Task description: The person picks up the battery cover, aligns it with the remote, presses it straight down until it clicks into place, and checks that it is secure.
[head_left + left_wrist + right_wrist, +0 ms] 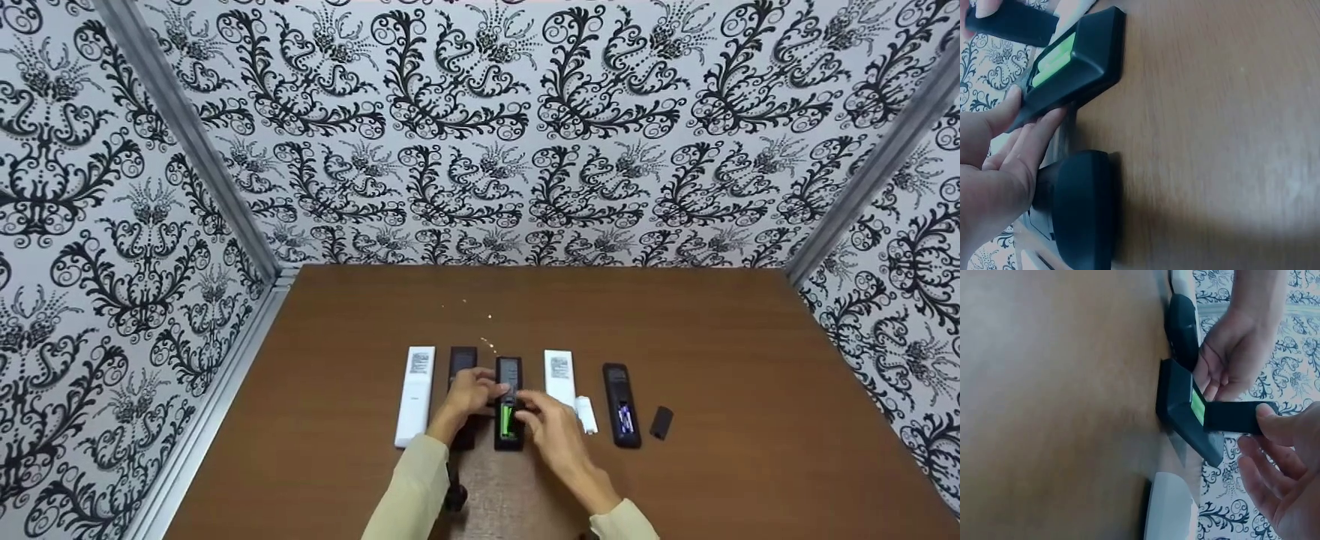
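A black remote control (509, 442) sits back side up in the middle, its battery compartment uncovered. Green batteries (1053, 62) lie inside that compartment. My left hand (466, 394) grips the remote at its upper part, thumb on the back and fingers beneath, and the remote looks tilted in the left wrist view. Between thumb and fingers, my right hand (559, 431) pinches a black battery cover (1233, 416), held just over the compartment. Beside the left hand lies another dark remote (463, 360), partly hidden by it.
A white remote (415, 397) lies at the far left. Right of centre are a second white remote (559, 371) and a white cover (586, 415). Farther right lie a black remote (619, 386) with purple batteries (625, 418) exposed and its loose black cover (661, 422).
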{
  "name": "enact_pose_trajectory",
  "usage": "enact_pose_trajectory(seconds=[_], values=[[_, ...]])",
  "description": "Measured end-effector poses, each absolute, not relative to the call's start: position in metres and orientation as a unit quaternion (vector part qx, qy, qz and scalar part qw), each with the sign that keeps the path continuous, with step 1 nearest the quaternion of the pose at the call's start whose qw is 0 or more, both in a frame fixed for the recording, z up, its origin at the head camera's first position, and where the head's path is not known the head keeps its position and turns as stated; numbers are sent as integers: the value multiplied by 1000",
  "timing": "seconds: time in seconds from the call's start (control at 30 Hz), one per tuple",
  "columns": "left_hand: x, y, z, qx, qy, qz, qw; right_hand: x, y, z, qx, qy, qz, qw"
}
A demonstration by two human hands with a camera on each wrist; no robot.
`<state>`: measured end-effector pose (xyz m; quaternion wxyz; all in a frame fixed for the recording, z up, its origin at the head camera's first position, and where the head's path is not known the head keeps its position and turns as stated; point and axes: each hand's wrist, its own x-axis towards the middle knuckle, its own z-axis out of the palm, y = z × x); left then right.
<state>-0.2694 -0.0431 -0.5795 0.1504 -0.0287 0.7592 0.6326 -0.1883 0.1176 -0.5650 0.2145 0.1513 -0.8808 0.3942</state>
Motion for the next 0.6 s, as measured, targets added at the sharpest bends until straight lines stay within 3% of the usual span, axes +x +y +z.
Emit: enact_pose_trajectory(seconds=[0.37, 0.6], values=[[-269, -44, -579, -16, 780, 612, 129, -207, 113, -568, 144, -878, 444, 109], [-268, -44, -578, -8, 785, 606, 126, -208, 108, -576, 127, -908, 380, 121]])
